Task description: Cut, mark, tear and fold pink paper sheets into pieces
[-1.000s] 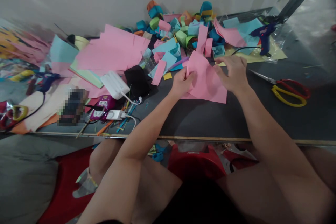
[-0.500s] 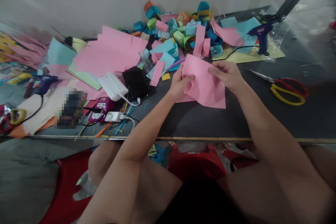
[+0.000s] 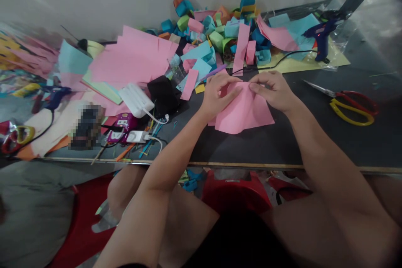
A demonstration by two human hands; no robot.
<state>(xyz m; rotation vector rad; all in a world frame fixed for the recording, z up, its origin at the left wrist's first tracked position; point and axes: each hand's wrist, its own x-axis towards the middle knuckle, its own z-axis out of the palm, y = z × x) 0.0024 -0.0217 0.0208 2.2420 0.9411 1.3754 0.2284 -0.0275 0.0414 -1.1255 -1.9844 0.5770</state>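
Observation:
A sheet of pink paper [image 3: 243, 111] is held just above the dark table, its top edge pinched and its lower part flaring toward me. My left hand [image 3: 220, 92] is closed on the upper left of that edge, thumb in front. Close beside it, my right hand [image 3: 271, 90] pinches the same edge between thumb and fingers. The paper bulges in soft creases below the thumbs. More pink paper shows under its left side. Fingertips behind the sheet are partly hidden.
Red-and-yellow scissors [image 3: 354, 102] lie to the right, below a blue glue gun [image 3: 320, 39]. Folded coloured paper pieces [image 3: 216, 39] are heaped at the back. Leftward are pink sheets [image 3: 125, 63], a white power bank [image 3: 136, 99] and a purple power strip [image 3: 122, 127].
My hands have come closer together along the paper's top edge. The sheet, flatter before, is now bunched and flares downward. The view has shifted slightly.

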